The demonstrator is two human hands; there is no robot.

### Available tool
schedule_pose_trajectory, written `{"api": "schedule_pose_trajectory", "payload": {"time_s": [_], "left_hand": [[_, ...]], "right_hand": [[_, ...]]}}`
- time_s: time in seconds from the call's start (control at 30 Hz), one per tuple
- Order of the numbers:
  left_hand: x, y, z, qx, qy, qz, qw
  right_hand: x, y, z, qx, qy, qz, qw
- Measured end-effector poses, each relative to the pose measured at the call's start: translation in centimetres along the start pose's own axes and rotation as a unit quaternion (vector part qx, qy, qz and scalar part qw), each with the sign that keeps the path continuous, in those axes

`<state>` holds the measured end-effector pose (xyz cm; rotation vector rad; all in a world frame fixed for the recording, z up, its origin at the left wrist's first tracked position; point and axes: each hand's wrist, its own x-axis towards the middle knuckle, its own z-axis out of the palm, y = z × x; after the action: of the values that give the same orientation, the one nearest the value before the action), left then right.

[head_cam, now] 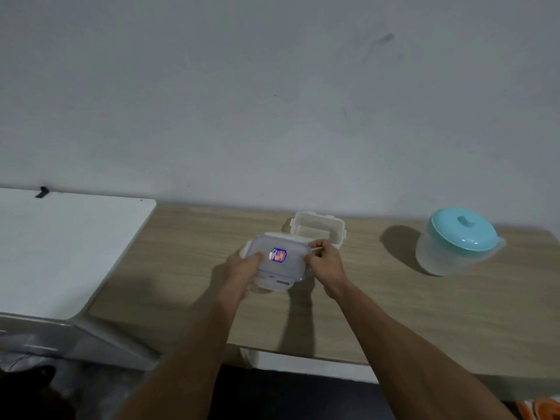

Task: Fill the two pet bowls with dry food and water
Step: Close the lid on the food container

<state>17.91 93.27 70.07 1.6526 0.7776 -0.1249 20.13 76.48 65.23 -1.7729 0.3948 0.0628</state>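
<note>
The left hand point(244, 265) has its grip closed on the near-left side of a clear lidded container point(277, 263), thumb lying on the lid. The right hand point(325, 260) pinches the clip flap point(315, 248) at the container's right edge between thumb and fingertips, so both grips are closed on the same box. The container seems lifted or tipped just above the wooden bench point(394, 313); I cannot tell whether its base touches the surface.

What it holds is hidden by the frosted lid. If it holds the dry food, the risk sits in that flap: a stiff clip that releases suddenly could jerk the box, and with only a side hold from the left hand it might tip and scatter kibble over the bench or off its front edge.

Just behind stands an open white tub point(318, 231), close enough for a slipping elbow or the freed lid to knock it. Well apart to the right, a jug with a teal lid point(460, 241) rests closed. No pet bowls are clearly identifiable, so filling appears not yet begun.
</note>
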Motion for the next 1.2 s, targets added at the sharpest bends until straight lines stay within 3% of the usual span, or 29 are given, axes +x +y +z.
{"api": "schedule_pose_trajectory", "payload": {"time_s": [0.1, 0.2, 0.4, 0.6, 0.73, 1.0, 1.2], "left_hand": [[2.0, 2.6, 2.1, -0.100, -0.023, -0.012, 0.995], [3.1, 5.0, 4.6, -0.131, -0.047, 0.004, 0.990], [5.1, 7.1, 8.7, -0.084, -0.100, 0.013, 0.991], [7.3, 5.7, 10.8, 0.013, -0.086, 0.042, 0.995], [8.0, 4.8, 10.5, 0.089, -0.050, 0.105, 0.989], [9.5, 4.7, 10.9, 0.134, -0.066, 0.115, 0.982], [10.6, 3.3, 11.0, 0.067, -0.104, 0.081, 0.989]], "right_hand": [[2.7, -1.8, -2.0, 0.018, 0.011, -0.019, 1.000], [5.5, -2.9, -4.3, 0.026, 0.027, -0.022, 0.999], [9.6, -3.2, -7.1, 0.027, 0.062, -0.005, 0.998], [11.3, -1.6, -7.5, -0.042, 0.093, -0.001, 0.995], [11.5, -0.7, -6.5, -0.065, 0.123, 0.001, 0.990], [11.8, -0.4, -5.8, -0.106, 0.153, 0.002, 0.983], [11.9, -0.2, -5.6, -0.119, 0.143, 0.008, 0.983]]}}
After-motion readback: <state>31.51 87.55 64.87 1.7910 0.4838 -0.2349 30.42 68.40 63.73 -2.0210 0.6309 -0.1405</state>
